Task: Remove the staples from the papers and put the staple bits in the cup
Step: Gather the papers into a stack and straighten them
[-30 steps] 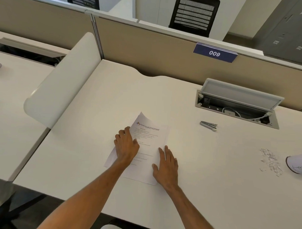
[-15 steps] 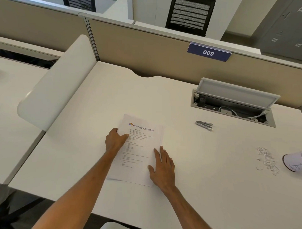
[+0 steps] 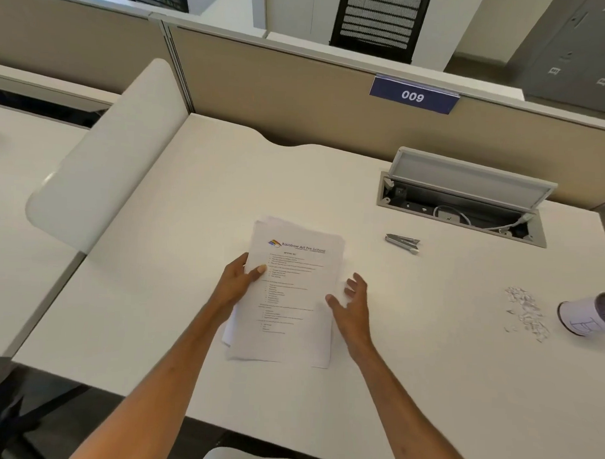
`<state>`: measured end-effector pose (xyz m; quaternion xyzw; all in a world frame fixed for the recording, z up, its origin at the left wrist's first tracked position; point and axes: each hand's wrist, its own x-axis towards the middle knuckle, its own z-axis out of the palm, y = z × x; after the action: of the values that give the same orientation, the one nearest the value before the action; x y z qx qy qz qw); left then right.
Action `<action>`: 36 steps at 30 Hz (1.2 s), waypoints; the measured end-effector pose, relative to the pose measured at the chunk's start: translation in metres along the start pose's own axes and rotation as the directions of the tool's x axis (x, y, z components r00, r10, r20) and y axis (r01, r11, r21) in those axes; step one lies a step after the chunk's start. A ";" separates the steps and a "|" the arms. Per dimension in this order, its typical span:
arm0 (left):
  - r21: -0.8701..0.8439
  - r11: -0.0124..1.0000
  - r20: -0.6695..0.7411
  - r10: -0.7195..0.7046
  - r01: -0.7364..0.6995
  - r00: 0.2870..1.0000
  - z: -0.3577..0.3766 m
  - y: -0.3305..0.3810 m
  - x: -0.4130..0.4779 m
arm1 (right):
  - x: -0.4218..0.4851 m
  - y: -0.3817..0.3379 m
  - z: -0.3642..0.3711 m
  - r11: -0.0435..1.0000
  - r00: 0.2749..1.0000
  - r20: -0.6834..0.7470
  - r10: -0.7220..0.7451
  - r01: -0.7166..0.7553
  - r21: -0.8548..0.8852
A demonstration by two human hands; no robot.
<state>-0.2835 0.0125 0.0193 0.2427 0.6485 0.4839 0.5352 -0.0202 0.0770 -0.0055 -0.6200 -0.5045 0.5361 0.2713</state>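
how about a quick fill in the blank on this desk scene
The left hand holds the papers with its ____ on top.
The cup lies on its ____ beside the staple bits.
The blue sign on the partition reads ____.
Missing words: thumb; side; 009

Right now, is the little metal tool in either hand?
No, the metal tool lies on the desk, while the left hand grips the papers and the right hand holds nothing.
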 end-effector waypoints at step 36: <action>0.115 0.891 0.012 0.441 -0.440 0.897 0.211 0.054 -0.069 | -0.030 -0.050 -0.178 0.909 0.981 -0.115 -0.157 0.189 0.371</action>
<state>-0.0769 0.0554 0.1079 0.4100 0.6074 0.5562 0.3919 0.1326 0.1031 0.0998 -0.5304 -0.4323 0.5713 0.4532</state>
